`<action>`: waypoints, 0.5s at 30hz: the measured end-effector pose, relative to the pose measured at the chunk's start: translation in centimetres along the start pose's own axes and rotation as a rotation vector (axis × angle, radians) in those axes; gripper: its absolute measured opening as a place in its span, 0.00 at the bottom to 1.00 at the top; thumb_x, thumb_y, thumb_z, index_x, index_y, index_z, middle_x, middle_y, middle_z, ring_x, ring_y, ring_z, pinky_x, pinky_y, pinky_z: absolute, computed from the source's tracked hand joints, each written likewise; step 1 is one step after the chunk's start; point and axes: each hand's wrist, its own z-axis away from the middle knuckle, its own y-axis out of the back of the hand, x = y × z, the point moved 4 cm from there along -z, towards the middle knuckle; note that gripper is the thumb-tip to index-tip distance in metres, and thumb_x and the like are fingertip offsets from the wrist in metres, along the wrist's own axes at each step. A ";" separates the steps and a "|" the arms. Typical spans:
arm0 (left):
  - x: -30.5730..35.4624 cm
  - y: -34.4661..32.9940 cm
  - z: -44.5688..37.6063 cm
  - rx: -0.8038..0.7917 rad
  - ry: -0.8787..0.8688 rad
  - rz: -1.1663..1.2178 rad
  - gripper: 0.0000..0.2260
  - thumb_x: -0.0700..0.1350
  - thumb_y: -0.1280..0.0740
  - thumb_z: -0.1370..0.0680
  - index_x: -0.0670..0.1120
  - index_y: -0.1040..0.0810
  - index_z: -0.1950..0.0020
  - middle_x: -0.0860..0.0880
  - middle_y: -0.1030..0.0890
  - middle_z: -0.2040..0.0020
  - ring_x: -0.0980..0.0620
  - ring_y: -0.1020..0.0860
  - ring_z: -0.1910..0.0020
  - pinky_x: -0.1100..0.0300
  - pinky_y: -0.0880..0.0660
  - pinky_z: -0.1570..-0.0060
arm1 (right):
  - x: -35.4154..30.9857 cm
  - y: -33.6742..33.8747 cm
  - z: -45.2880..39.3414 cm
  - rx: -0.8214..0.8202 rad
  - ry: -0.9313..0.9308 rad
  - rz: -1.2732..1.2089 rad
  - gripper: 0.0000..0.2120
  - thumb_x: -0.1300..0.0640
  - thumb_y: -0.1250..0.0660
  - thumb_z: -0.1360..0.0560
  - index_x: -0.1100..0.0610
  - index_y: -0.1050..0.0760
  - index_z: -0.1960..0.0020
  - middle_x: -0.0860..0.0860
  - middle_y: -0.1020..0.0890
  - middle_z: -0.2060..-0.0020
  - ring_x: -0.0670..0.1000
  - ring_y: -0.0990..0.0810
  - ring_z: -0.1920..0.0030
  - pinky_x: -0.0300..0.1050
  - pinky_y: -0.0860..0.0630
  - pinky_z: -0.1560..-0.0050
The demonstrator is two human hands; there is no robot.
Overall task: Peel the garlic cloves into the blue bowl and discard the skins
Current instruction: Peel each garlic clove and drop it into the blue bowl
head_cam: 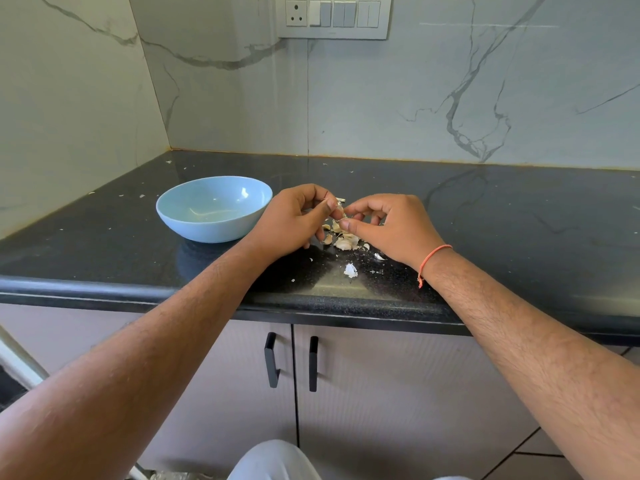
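You have one small pale garlic clove (338, 208) pinched between both hands, held above the counter and just right of the bowl. Your left hand (294, 216) curls its fingers (325, 206) round the clove from the left, thumb and forefinger pressed on it. Your right hand (384, 223) meets it from the other side, its thumb and forefinger tips nipping the clove's papery end; the other fingers are bent loosely inward. One thin orange thread bracelet (431, 259) circles your right wrist.

One round, shallow, light-blue bowl (214, 208) stands on the counter just left of your left hand; whether anything lies inside it is hard to tell. Directly under your hands lies one loose heap of white and tan garlic skins and pieces (343, 237); you cannot count its parts. One larger white scrap of skin (350, 270) lies apart, nearer the counter's front edge, and small flecks are scattered widely.

The glossy black speckled stone counter (485, 220) runs into a corner, backed by white marble-look wall panels with grey veins (381, 98). One grey switch plate with a socket (334, 15) sits high on the back wall. Below the counter are two beige cabinet doors, each with one black vertical handle (272, 360).
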 end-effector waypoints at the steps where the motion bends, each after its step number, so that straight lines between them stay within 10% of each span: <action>1: 0.0 0.0 0.0 -0.006 -0.002 0.009 0.08 0.48 0.34 0.14 0.44 0.19 0.46 0.51 0.12 0.51 0.51 0.18 0.65 0.56 0.21 0.71 | 0.0 0.0 0.0 0.001 0.002 0.000 0.10 0.48 0.21 0.27 0.48 0.13 0.46 0.41 0.15 0.60 0.43 0.25 0.70 0.42 0.23 0.63; 15: -0.5 0.0 -0.1 0.017 0.054 0.024 0.09 0.48 0.36 0.14 0.44 0.20 0.45 0.51 0.12 0.51 0.52 0.18 0.64 0.60 0.22 0.70 | -0.1 0.3 0.0 0.036 0.012 -0.040 0.04 0.49 0.22 0.25 0.47 0.12 0.51 0.45 0.14 0.63 0.49 0.19 0.63 0.42 0.21 0.59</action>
